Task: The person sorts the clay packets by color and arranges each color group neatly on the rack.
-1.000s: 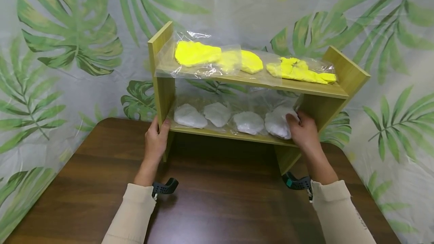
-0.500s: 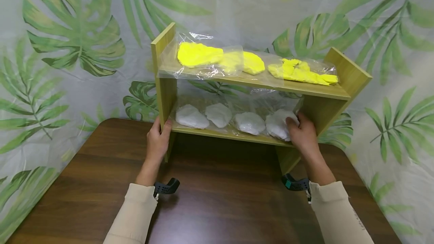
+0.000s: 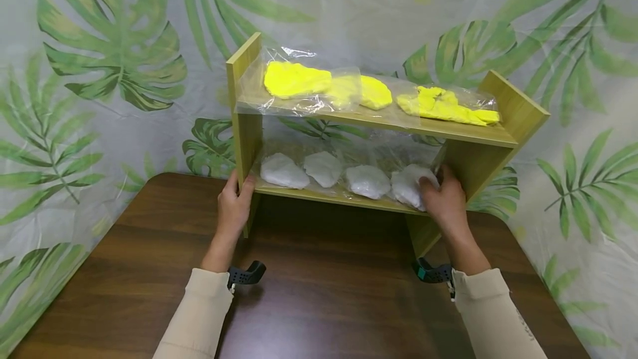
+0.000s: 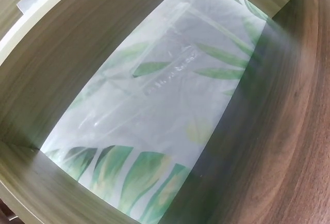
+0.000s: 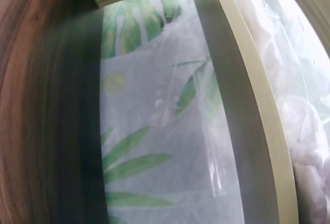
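A small two-tier wooden shelf (image 3: 379, 122) stands on the dark wooden table. My left hand (image 3: 234, 202) grips its left side panel at the lower board, thumb in front. On that lower board several white lumps in clear plastic bags (image 3: 324, 169) lie in a row. My right hand (image 3: 447, 198) reaches in beside the right panel and holds the rightmost bagged white lump (image 3: 406, 186), its thumb on the lump; the other fingers are partly hidden. Yellow lumps in clear bags (image 3: 297, 79) lie along the upper board. Neither hand shows in the wrist views.
The brown table (image 3: 319, 298) spreads out in front of the shelf. A leaf-patterned sheet (image 3: 349, 10) hangs behind it. Both wrist views look under the lower board (image 5: 252, 90), through to the sheet.
The whole scene shifts slightly right in the head view. My right hand and the rightmost white lump have moved a little lower, toward the board's front edge. The left hand keeps its grip.
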`<state>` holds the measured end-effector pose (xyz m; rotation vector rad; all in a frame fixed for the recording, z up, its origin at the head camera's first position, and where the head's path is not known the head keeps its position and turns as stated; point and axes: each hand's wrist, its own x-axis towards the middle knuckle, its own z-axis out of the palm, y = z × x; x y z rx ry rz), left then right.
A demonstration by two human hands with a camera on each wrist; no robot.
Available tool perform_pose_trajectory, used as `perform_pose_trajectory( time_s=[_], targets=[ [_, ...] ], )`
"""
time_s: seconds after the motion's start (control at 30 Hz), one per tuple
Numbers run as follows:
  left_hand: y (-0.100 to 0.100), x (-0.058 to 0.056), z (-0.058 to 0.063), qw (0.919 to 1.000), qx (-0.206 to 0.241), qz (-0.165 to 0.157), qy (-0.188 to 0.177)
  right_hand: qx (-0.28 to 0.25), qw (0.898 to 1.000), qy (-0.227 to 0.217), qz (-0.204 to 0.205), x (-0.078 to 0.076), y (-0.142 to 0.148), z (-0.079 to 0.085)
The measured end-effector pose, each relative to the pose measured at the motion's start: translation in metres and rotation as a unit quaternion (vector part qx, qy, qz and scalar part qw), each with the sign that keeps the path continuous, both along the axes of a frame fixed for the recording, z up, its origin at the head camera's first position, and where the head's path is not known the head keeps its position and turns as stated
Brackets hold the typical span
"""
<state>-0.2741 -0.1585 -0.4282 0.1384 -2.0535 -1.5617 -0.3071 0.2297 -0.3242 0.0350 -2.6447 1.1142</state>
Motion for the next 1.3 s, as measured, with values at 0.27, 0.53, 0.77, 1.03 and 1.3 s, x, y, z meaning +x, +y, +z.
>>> perform_pose_trajectory(
  time_s=[0.27,0.53,0.77,1.03,1.3],
  targets=[
    [0.002,-0.001,0.0,1.0,0.004,-0.007,-0.001,0.019,1.0,-0.002,-0.016,0.0,-0.002,-0.002],
    [0.001,-0.002,-0.005,0.9999,0.001,-0.011,-0.005,0.015,1.0,-0.004,-0.017,0.004,-0.003,-0.004],
    [-0.002,-0.003,-0.006,0.9999,0.011,-0.003,0.002,-0.037,0.999,0.012,0.02,0.022,-0.007,0.0],
    [-0.008,-0.001,-0.006,1.0,0.005,-0.005,-0.002,-0.078,0.996,0.032,0.026,0.053,-0.017,-0.001],
    [-0.013,-0.001,-0.005,0.9998,0.0,-0.012,-0.015,-0.133,0.989,0.068,0.02,0.079,-0.023,0.001]
  ],
)
